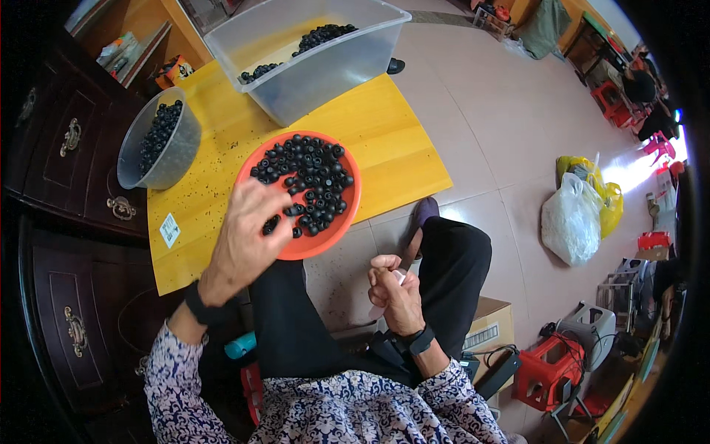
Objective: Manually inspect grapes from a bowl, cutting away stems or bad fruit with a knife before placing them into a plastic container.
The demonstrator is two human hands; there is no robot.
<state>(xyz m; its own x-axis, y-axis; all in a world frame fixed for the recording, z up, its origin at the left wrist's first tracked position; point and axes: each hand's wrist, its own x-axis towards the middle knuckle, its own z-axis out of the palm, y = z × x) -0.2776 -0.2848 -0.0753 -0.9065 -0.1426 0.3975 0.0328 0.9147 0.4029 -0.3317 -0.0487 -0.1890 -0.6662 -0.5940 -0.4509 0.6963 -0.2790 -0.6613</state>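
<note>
An orange-red round plate (353, 214) holds many small black ring-like parts (310, 166) and rests partly on the yellow table's near edge. My left hand (250, 222) is over the plate's left side, thumb and fingers curved and apart, with black parts visible in the gap between them. It is slightly blurred, and no held piece can be made out. Above my lap, right of the plate, my right hand (396, 292) is closed around a small white object (400, 276). Its fingers hide most of that object, so its kind is unclear.
A large clear bin (333, 74) and a smaller clear tub (177, 152), both with black parts, stand on the yellow table (399, 155). Dark drawers (66, 174) line the left. White and yellow bags (573, 218), a cardboard box (488, 325) and red stools (547, 374) are to the right.
</note>
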